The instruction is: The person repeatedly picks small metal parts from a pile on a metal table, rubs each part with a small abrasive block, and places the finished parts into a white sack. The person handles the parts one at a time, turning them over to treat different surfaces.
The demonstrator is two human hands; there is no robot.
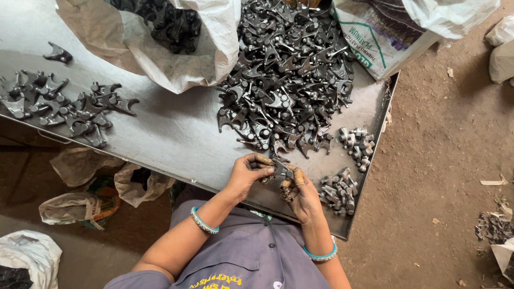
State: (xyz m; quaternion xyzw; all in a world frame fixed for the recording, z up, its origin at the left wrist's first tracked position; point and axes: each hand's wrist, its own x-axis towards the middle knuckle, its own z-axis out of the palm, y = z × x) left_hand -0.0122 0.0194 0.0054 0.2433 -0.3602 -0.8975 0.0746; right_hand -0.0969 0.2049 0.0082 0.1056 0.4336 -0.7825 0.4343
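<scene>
My left hand [245, 172] and my right hand [300, 192] meet over the near edge of a metal table [176, 134]. Both pinch one small dark forked metal part [279, 170] between the fingertips, which wear worn tan finger wraps. Just beyond the hands lies a big heap of the same dark forked parts [286, 80]. Two small groups of lighter grey parts [356, 145] [338, 190] sit to the right of my right hand. Each wrist carries a turquoise bangle.
A row of forked parts [64, 104] lies at the table's left end. An open white woven sack [176, 37] holding more parts rests at the back; a printed sack [385, 32] sits at the back right. Crumpled bags [80, 206] lie on the dirt floor below.
</scene>
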